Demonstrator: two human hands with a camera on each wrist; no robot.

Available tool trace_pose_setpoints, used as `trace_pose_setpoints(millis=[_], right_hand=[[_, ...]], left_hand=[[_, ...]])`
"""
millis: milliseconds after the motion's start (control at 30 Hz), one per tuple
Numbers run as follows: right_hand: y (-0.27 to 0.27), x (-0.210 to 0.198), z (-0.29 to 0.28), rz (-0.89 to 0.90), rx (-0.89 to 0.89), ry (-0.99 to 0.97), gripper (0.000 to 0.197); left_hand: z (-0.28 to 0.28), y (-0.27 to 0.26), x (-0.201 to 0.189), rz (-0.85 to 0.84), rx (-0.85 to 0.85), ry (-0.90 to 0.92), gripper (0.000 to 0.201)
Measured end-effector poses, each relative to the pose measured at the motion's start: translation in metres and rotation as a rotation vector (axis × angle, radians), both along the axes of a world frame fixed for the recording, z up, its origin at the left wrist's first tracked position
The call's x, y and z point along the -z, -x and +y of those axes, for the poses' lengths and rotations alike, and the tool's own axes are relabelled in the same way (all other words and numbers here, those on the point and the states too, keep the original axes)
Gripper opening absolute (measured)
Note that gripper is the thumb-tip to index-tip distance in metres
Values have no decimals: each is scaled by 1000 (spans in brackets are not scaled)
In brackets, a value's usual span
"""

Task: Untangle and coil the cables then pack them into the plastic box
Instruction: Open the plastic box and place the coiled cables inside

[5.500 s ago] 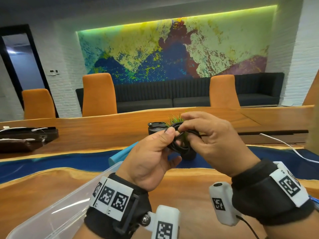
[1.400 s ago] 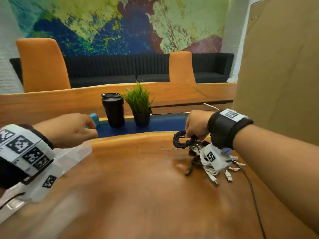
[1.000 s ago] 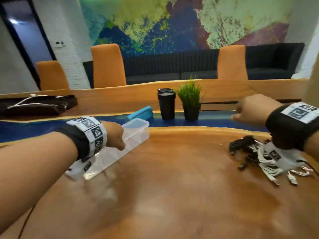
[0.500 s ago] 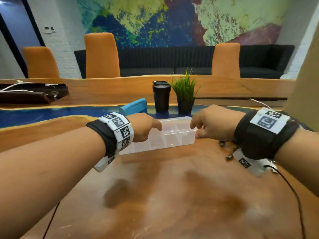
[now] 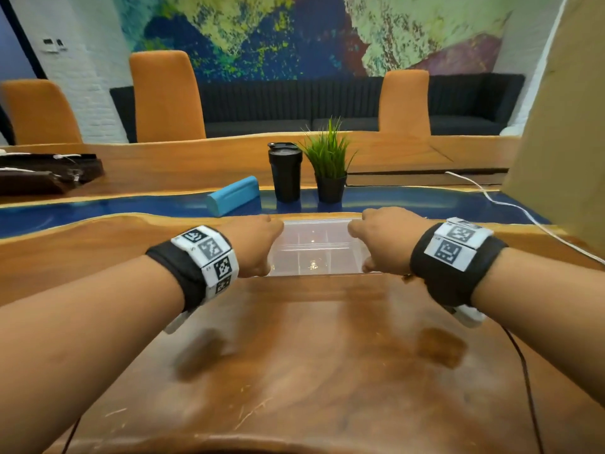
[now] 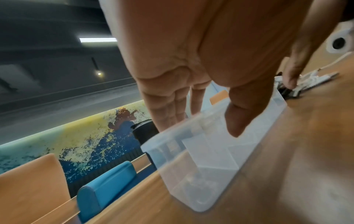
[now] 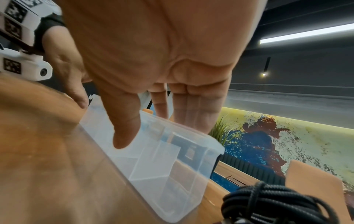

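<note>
Both forearms are bare; no sleeves are seen. A broad black band (image 5: 183, 273) is worn on the left wrist, with a strip of white plates (image 5: 209, 257) printed with black square codes. A like black band (image 5: 455, 276) and coded white plates (image 5: 455, 245) are worn on the right wrist. A white camera housing (image 5: 468, 316) is slung beneath it, and a thin black cable (image 5: 527, 385) is trailed back from there.

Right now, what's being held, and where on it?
The box. Left hand grips its left end, right hand its right end, thumbs on the near wall, fingers over the rim.
</note>
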State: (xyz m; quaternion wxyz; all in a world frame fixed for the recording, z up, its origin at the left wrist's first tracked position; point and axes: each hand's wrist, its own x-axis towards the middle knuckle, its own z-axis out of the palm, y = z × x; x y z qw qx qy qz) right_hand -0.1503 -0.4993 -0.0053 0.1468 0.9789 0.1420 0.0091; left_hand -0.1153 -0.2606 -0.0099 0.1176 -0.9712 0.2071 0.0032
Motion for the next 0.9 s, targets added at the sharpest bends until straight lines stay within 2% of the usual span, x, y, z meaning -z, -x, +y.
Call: trace_pose_setpoints(millis=[100, 167, 233, 400, 567, 667, 900], right_hand=[[4, 2, 5, -47, -31, 33, 41], [4, 4, 6, -84, -62, 49, 23], [5, 3, 7, -98, -71, 45, 15], [10, 2, 11, -73, -95, 98, 17], [9, -3, 25, 39, -37, 191, 24], [4, -7, 30, 155, 47, 164, 29], [-7, -9, 39, 276, 149, 173, 26]], left_hand=[[-10, 8, -1, -47, 18, -59, 33], [-17, 10, -2, -85, 42, -98, 27], [-20, 9, -2, -106, 49, -124, 26], [-25, 9, -4, -68, 42, -159, 23], [-35, 17, -3, 3, -22, -186, 38], [-38, 15, -1, 28, -51, -199, 48], [-40, 17, -1, 50, -46, -189, 43]])
